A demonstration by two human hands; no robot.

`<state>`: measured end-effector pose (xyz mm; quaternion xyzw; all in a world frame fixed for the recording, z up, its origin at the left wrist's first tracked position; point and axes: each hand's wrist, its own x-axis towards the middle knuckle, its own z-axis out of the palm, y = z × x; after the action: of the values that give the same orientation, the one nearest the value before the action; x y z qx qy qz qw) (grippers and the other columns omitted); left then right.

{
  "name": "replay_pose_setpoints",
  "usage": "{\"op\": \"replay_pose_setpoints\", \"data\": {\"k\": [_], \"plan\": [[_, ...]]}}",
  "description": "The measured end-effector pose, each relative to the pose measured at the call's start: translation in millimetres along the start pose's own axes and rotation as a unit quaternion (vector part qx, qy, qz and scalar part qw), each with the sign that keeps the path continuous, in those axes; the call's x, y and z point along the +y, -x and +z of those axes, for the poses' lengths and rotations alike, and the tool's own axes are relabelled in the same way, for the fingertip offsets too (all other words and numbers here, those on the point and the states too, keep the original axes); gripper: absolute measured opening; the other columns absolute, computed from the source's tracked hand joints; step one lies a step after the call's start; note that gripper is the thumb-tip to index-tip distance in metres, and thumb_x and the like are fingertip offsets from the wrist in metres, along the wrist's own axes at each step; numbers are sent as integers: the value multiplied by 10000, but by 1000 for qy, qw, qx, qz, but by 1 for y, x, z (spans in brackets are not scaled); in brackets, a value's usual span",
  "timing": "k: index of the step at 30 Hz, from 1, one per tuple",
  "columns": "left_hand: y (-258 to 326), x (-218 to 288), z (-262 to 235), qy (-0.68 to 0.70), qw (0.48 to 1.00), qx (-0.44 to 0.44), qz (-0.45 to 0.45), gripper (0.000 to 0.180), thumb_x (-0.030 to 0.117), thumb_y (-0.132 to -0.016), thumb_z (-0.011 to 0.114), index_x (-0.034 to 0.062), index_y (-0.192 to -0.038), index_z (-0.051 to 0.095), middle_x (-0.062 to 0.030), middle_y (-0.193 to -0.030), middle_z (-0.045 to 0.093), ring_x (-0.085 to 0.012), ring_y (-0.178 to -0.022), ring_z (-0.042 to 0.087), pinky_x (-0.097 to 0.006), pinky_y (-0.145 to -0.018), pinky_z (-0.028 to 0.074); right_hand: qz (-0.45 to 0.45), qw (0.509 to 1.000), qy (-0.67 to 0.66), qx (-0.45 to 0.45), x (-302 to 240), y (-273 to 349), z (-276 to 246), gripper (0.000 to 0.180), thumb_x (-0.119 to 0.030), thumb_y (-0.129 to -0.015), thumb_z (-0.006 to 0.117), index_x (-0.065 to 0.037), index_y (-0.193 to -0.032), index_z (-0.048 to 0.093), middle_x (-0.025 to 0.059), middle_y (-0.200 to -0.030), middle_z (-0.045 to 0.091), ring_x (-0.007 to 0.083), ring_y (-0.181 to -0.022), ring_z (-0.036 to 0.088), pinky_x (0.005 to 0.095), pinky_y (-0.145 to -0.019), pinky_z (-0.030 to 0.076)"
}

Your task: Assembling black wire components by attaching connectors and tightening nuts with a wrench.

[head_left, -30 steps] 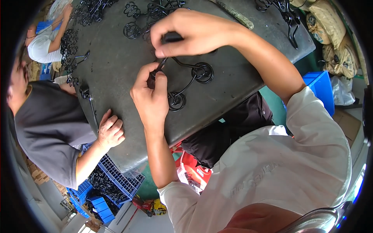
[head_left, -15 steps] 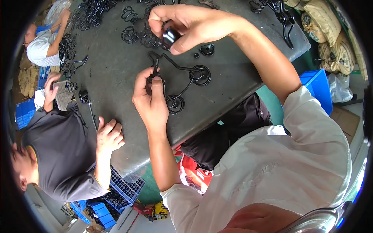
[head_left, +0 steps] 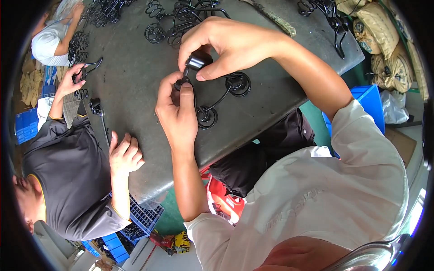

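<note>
Right hand [head_left: 230,45] has swung back down since half a second ago: then it was lifted off toward the far pile with the small black cap [head_left: 198,59], now the cap sits right at the top end of the black wire piece [head_left: 217,97], just above my left hand [head_left: 178,110]. I read that as the cap being fitted onto the wire tip, not seated yet, though my fingers hide the joint so I can't be sure. Right grip: thumb and forefinger pinched narrow on the cap, wrist arched over from the far side. Left grip: closed around the wire's upper end, forearm coming straight up from below. The wire piece's two spiral ends lie flat on the grey table [head_left: 135,90]. A co-worker's hand [head_left: 124,153] rests at the table's near-left edge.
</note>
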<state>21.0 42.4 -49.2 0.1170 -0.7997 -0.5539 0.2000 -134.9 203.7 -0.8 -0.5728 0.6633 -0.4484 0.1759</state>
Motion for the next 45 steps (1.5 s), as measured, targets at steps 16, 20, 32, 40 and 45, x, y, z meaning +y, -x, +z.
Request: {"op": "replay_pose_setpoints", "data": {"k": [16, 20, 32, 40, 45], "plan": [[2, 7, 4, 54, 998, 0, -30, 195, 32, -993, 551, 11, -1157, 654, -66, -871, 710, -70, -738, 557, -242, -699, 470, -42, 993, -70, 86, 5, 2, -11, 234, -31, -821, 807, 7, -1024, 697, 26, -820, 653, 137, -890, 692, 268, -843, 543], [2, 10, 4, 39, 998, 5, -43, 185, 50, -1005, 557, 14, -1159, 655, -68, -870, 714, -82, -747, 588, -256, -707, 492, 22, 992, -104, 72, 6, 2, -10, 278, -176, -849, 825, -13, -1048, 719, 27, -810, 679, 115, -770, 649, 270, -719, 516], [2, 4, 0, -6, 1000, -11, -26, 177, 59, -1040, 553, 12, -1190, 635, -42, -956, 686, -76, -796, 605, -239, -702, 484, -20, 978, -70, 193, 9, -13, 18, 422, -335, -790, 888, -33, -1047, 744, 23, -786, 646, 119, -711, 589, 286, -639, 484], [1, -2, 1, -8, 1000, -1, -10, 107, 89, -1007, 593, 6, -1042, 650, -25, -776, 621, -83, -714, 555, -277, -673, 471, -81, 977, 70, 184, 1, -11, 26, 446, -231, -776, 887, -25, -1120, 691, 38, -887, 637, 156, -755, 616, 305, -658, 507], [3, 7, 4, 65, 997, -5, -35, 113, 92, -1039, 569, 3, -1087, 620, -17, -832, 648, -74, -748, 554, -249, -678, 465, -96, 971, 91, 199, 0, -11, 26, 420, -233, -780, 876, -16, -1074, 669, 65, -916, 664, 204, -776, 665, 328, -685, 550]]}}
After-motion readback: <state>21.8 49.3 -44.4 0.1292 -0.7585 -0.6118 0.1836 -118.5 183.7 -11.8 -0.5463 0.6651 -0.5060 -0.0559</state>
